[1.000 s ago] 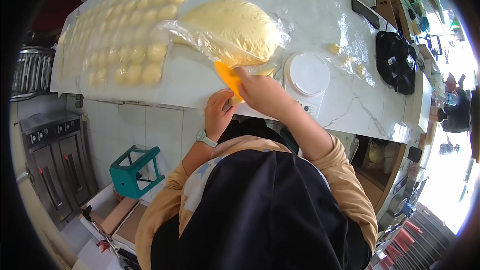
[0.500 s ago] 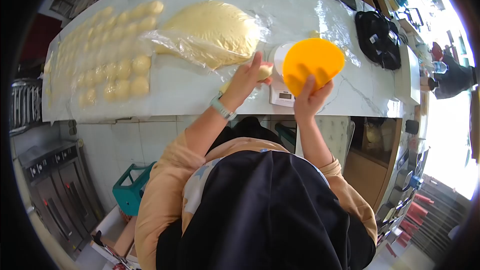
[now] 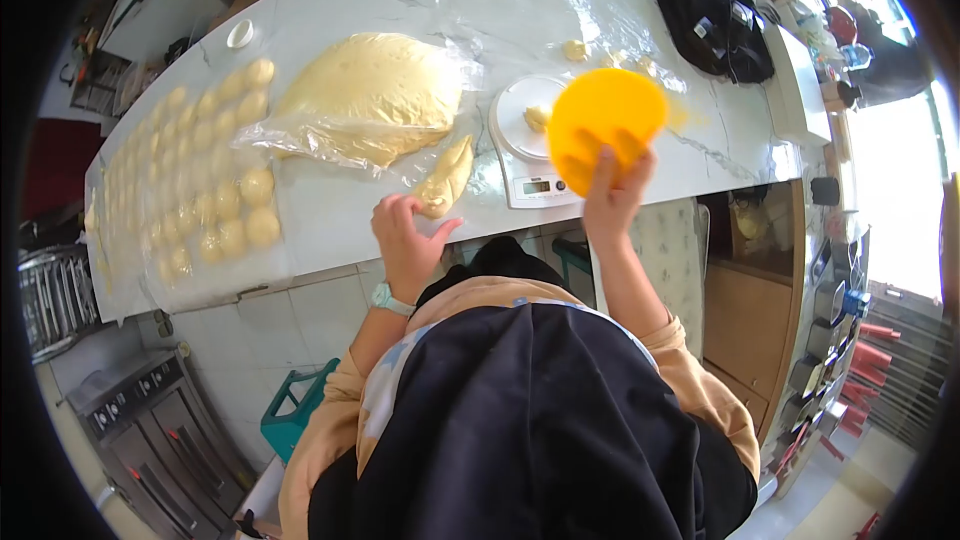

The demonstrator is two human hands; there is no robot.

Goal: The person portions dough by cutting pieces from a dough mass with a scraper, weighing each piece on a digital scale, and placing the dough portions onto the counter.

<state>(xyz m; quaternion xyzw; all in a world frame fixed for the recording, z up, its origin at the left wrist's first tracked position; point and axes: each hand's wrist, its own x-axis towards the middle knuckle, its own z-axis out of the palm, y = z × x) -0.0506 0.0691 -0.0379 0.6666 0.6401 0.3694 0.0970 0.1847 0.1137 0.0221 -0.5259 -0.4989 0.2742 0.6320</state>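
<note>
A yellow scraper [image 3: 607, 125] is held in the right hand [image 3: 615, 195], pinched near its lower edge between thumb and fingers and raised beside the kitchen scale [image 3: 541, 191], presumably so that the tool is kept ready without being laid on the worktop [image 3: 350, 240]. The left hand [image 3: 405, 245] is held fairly wide, its thumb spread away from the fingers; the near end of a long dough strip [image 3: 446, 178] is touched by the fingertips, though whether it is lightly pressed or merely brushed cannot be told from this angle. The strip is laid slantwise between the large dough mass [image 3: 370, 90] and the scale, where it can be reached by the left hand while the right is occupied. A small dough piece [image 3: 537, 118] is borne by the scale's round white plate [image 3: 512, 130], partly hidden by the scraper. The large mass is partly covered by clear plastic film [image 3: 325, 135], probably to keep its surface from drying. Farther left, rounded dough balls [image 3: 257, 186] are set out in rows under a sheet, seemingly spaced for the same protection. Small dough scraps [image 3: 575, 50] are seen beyond the scale.
</note>
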